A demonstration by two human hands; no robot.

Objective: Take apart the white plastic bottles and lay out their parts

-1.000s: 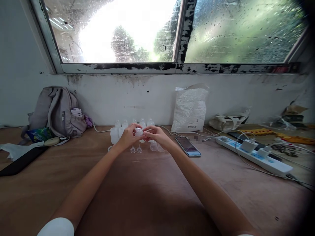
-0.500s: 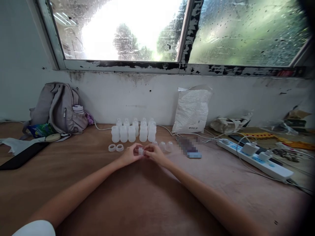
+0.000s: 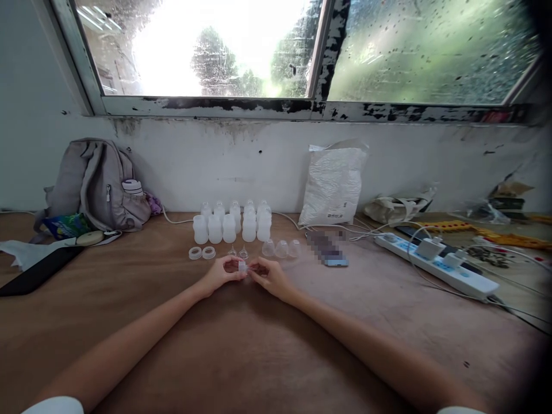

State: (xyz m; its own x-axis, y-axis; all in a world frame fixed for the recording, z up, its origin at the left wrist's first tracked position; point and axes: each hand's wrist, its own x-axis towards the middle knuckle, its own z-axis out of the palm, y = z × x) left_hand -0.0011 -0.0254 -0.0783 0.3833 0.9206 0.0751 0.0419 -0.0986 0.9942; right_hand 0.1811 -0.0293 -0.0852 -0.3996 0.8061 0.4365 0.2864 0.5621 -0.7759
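My left hand (image 3: 219,276) is closed around a white ribbed screw ring (image 3: 242,267), held on its side just above the table. From the right, my right hand (image 3: 273,279) pinches at the ring's opening, on what looks like the tip of a clear bottle nipple, mostly hidden by the fingers. Two clear nipples (image 3: 244,253) stand on the table just beyond my hands. Left of them lie two more white rings (image 3: 209,253). Several clear dome caps (image 3: 282,249) sit beyond my right hand. Rows of frosted baby bottles (image 3: 229,229) stand behind.
A grey backpack (image 3: 97,184) leans on the wall at the left, near a black flat object (image 3: 41,270). To the right are a white plastic bag (image 3: 332,187), a blurred-out phone (image 3: 336,263) and a power strip (image 3: 466,283) with cables.
My right hand has shifted slightly right and opened up from the ring, which shows more now. The two nipples behind my hands have come into sight. The view has tilted a little.
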